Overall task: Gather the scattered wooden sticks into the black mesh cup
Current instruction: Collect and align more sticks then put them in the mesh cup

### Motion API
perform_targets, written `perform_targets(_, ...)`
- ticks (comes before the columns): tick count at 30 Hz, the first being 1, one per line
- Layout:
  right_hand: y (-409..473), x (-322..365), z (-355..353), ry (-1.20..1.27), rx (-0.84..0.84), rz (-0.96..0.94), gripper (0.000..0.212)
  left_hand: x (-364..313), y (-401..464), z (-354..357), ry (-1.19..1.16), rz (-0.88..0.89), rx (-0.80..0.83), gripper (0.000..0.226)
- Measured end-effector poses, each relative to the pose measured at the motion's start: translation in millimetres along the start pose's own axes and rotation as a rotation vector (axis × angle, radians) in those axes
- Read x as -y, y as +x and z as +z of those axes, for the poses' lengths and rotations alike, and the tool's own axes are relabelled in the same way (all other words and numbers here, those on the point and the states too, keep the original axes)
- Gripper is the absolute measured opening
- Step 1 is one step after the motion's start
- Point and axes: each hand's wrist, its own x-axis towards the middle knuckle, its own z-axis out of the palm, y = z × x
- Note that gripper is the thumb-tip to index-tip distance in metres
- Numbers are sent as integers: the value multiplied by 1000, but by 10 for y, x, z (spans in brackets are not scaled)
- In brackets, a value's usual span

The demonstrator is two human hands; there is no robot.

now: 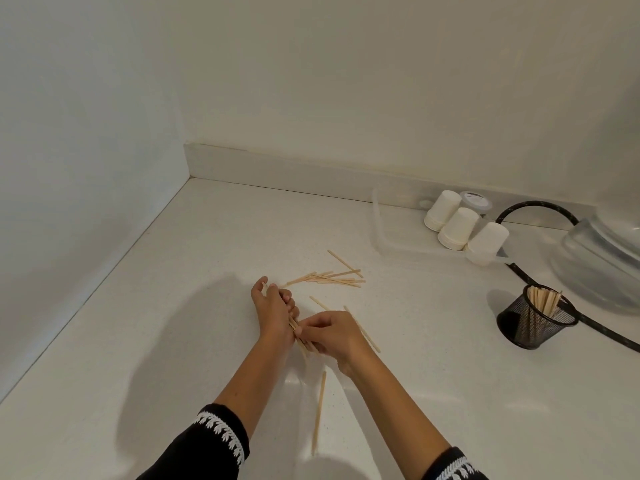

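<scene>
Sticks: thin, light, stiff wood, probably apt to slide and roll; best pinched mid-length as a bundle. Left hand curls round a bundle, right hand pinches its near end. Loose pile beyond the fingertips; cup well right, part-filled.

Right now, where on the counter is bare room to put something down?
Bare counter lies left of the left hand, toward the corner wall. Another patch lies between the stick pile and the black mesh cup. The back right is crowded: paper cups, black cable.
</scene>
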Motion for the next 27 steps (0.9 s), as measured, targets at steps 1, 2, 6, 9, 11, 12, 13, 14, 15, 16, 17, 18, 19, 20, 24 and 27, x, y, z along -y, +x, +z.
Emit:
perform_targets(1, -13, -18, 22, -5, -45, -25, 10, -4, -2, 4, -13, -3, -18, 29)
perform_targets(2, -26, -30, 43, -3, -91, -50, 5, -11, -5, 6, -28, -10, -30, 22)
perform_targets(6, -50, -79, 76, 120, -377, -152, 14, -56, -20, 20, -135, -53, -34, 13)
perform_targets(9, -71, -176, 98, 366, -547, -130, 20, -106, -30, 62, -198, -65, -22, 13)
perform_targets(11, -103, -257, 155, 523, -554, -55, 19, -148, -37, 104, -220, -68, -4, 14)
perform_targets(12, -115, -285, 185, 603, -536, -2, 19, -170, -42, 128, -219, -63, 6, 15)
perform_targets(13, -112, -302, 205, 705, -502, 60, 20, -190, -50, 151, -206, -51, 16, 19)
perform_targets(14, -112, -300, 219, 820, -446, 119, 23, -211, -64, 173, -187, -28, 32, 22)
perform_targets(15, -114, -285, 227, 935, -378, 164, 27, -229, -85, 191, -161, 4, 57, 23)
perform_targets(16, -113, -266, 230, 1028, -318, 189, 31, -242, -112, 205, -127, 46, 91, 23)
perform_targets(17, -105, -249, 231, 1087, -277, 205, 34, -252, -145, 218, -86, 94, 130, 23)
perform_targets(18, -109, -220, 235, 1125, -249, 217, 37, -259, -184, 228, -44, 148, 170, 22)
perform_targets(19, -105, -187, 237, 1145, -228, 215, 40, -263, -226, 237, -1, 209, 205, 22)
perform_targets(20, -85, -164, 238, 1165, -217, 217, 41, -263, -269, 247, 42, 274, 233, 21)
perform_targets(24, -86, -60, 260, 1248, -174, 216, 38, -246, -437, 292, 125, 445, 310, 24)
perform_targets(27, -116, 27, 273, 1215, -207, 109, 28, -243, -514, 296, 65, 403, 365, 41)
